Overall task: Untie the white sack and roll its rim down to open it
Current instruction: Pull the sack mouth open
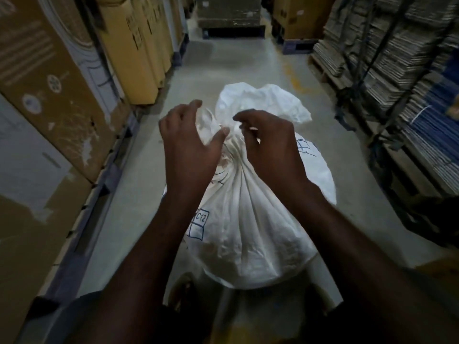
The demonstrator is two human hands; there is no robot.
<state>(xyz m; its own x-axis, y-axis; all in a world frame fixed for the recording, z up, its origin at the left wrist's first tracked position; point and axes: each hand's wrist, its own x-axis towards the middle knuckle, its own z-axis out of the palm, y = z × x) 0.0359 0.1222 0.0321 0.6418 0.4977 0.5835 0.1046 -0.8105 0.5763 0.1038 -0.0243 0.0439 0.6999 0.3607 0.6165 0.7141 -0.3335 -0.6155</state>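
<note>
sack (248,219) white, blue handwritten marks, boxed "C12" | floor (223,68) pale grey, yellow line at 1 o'clock | cartons (134,45) tan at 10 o'clock

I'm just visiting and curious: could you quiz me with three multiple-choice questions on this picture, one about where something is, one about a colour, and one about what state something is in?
1. Where does the white sack stand?
A. On a shelf
B. On the aisle floor between stacked cardboard boxes
C. On a table

2. What colour is the "C12" marking on the sack?
A. Blue
B. Red
C. Green

3. What state is the sack's neck in?
A. Rim rolled down
B. Cut open
C. Still gathered and tied

Answers: 1 B, cardboard boxes line the concrete aisle either side. 2 A, the lettering is blue ink. 3 C, cloth bunches at the knot between the left hand and right hand.
</note>
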